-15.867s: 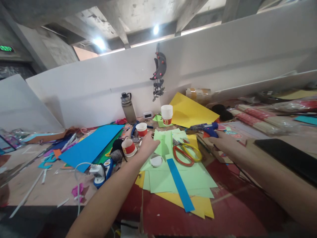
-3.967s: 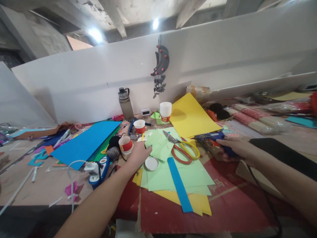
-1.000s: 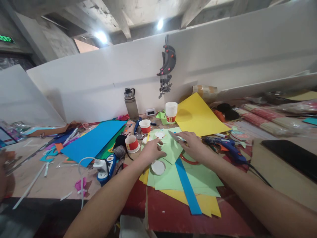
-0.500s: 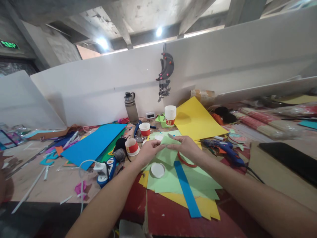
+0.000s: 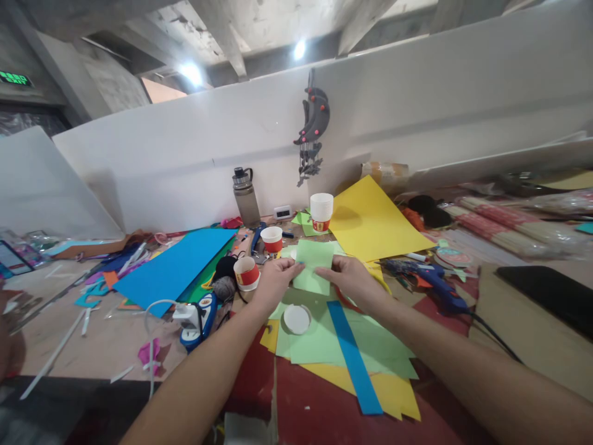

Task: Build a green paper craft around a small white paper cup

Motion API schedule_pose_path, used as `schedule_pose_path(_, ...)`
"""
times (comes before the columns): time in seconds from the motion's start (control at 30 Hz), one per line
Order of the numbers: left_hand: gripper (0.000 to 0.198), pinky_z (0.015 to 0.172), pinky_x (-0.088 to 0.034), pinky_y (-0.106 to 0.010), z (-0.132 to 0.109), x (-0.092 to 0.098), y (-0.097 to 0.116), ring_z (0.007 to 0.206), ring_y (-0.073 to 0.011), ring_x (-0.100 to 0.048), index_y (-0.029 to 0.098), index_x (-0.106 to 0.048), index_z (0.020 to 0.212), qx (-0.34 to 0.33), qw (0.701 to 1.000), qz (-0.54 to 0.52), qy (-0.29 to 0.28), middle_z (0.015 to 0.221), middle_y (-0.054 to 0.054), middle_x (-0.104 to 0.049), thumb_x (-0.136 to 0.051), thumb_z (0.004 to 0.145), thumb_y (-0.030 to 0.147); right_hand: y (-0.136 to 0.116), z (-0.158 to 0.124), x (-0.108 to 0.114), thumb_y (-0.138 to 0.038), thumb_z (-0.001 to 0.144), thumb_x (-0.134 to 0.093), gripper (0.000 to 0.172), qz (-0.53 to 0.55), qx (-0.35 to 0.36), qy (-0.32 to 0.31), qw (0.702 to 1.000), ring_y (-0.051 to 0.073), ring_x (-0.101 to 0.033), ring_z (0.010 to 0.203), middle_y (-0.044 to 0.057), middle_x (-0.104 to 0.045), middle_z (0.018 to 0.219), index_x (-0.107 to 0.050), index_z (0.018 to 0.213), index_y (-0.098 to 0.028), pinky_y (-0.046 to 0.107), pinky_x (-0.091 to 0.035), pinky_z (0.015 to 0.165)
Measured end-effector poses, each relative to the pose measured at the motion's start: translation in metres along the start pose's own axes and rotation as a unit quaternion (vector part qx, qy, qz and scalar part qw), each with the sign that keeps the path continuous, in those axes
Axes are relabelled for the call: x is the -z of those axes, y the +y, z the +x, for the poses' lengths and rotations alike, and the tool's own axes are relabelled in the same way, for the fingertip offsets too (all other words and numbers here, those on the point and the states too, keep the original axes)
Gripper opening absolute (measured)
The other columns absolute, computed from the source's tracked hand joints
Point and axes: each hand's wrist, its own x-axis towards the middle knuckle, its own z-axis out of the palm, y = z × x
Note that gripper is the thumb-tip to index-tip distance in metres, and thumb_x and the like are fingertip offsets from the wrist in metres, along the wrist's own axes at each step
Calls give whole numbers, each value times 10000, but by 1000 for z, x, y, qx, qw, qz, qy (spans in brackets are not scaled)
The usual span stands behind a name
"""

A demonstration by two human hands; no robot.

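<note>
Between my two hands a small light green sheet of paper [image 5: 313, 267] is held up by its side edges. My left hand [image 5: 278, 281] pinches its left edge, thumb in front. On the right edge, my right hand [image 5: 354, 281] has its thumb over the front and its fingers behind. Below lie larger light green sheets [image 5: 315, 346] on top of yellow paper [image 5: 393, 389]. A white paper disc [image 5: 297, 319] and a blue paper strip [image 5: 354, 358] rest on those sheets. Part of a red ring-like piece [image 5: 346, 299] shows beside my right hand.
Red and white paper cups [image 5: 246, 273] stand left of my hands, and a cup stack [image 5: 321, 211] stands behind. A blue power strip [image 5: 199, 321] and a blue sheet [image 5: 178, 266] lie left. At right are a glue gun [image 5: 438, 284] and a yellow sheet [image 5: 375, 222]. A bottle [image 5: 246, 199] stands behind.
The small green sheet, tilted and lower before, is now raised more upright with its face towards me. My hands have moved slightly apart to its two sides.
</note>
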Motion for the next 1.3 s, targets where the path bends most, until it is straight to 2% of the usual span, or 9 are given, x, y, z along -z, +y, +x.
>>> schedule_pose_path(0.13, 393, 436, -266, -202, -1, -2, 3, 454, -60, -349, 152, -539, 594, 3, 1000, -6, 28, 491, 55, -436, -680, 672, 511, 8, 1, 0, -400, 676, -703, 270, -19, -25, -32, 999, 191, -642, 635, 37, -722, 745, -695, 818, -170, 285, -504, 552)
schedule_pose_path(0.23, 382, 485, -402, -217, -2, -4, 3, 501, -81, -447, 151, -596, 685, 30, 997, -61, -20, 574, 35, -518, -703, 646, 515, 10, 0, -1, -365, 679, -695, 224, -30, -41, -18, 999, 174, -618, 568, 25, -709, 681, -692, 782, -166, 272, -479, 508)
schedule_pose_path(0.33, 416, 532, -483, -260, -2, -4, 3, 529, -96, -490, 144, -610, 691, 44, 997, -55, -44, 604, 23, -544, -748, 581, 521, 7, -1, 0, -356, 684, -687, 226, -3, -29, -20, 999, 191, -654, 653, 27, -728, 747, -700, 811, -170, 286, -513, 581)
schedule_pose_path(0.5, 453, 472, -429, -225, -3, -5, 5, 471, -71, -398, 156, -537, 577, 40, 998, -21, -38, 510, 55, -441, -749, 558, 556, 0, -3, 3, -391, 687, -697, 282, 65, -13, 19, 998, 225, -688, 799, 52, -747, 918, -716, 871, -177, 319, -541, 709)
schedule_pose_path(0.63, 420, 479, -352, -208, -4, -5, 10, 498, -77, -414, 155, -581, 638, 6, 998, -44, -40, 559, 35, -503, -676, 658, 563, -3, -7, 2, -408, 713, -673, 253, -16, 6, 8, 1000, 252, -688, 760, 61, -749, 809, -724, 800, -177, 329, -532, 650)
schedule_pose_path(0.8, 336, 508, -307, -213, -7, -4, 11, 542, -84, -392, 146, -598, 592, -84, 996, 1, 34, 550, 33, -492, -704, 677, 453, -9, -13, -1, -429, 737, -661, 302, -61, 101, 38, 992, 228, -657, 806, 41, -734, 917, -702, 940, -208, 311, -503, 697)
schedule_pose_path(1.03, 251, 581, -358, -222, -10, -8, 18, 622, -105, -467, 149, -647, 684, -119, 992, -26, 37, 652, 9, -583, -711, 694, 392, -16, -17, 2, -377, 767, -603, 229, -126, 151, 84, 977, 166, -539, 652, -6, -589, 622, -601, 641, -186, 263, -407, 614)
schedule_pose_path(1.13, 287, 549, -325, -220, -10, -7, 19, 571, -89, -408, 149, -585, 616, -120, 990, -27, 63, 574, 31, -504, -713, 693, 394, -18, -18, 1, -375, 763, -605, 286, -145, 165, 77, 972, 144, -482, 600, -34, -490, 553, -509, 561, -196, 255, -374, 599)
schedule_pose_path(1.3, 346, 549, -325, -222, -7, -3, 14, 567, -88, -405, 149, -563, 619, -107, 993, -38, 26, 573, 28, -473, -618, 781, 449, -19, -18, 0, -400, 767, -593, 336, -155, 158, 59, 973, 138, -449, 581, -42, -447, 536, -450, 536, -202, 255, -363, 590)
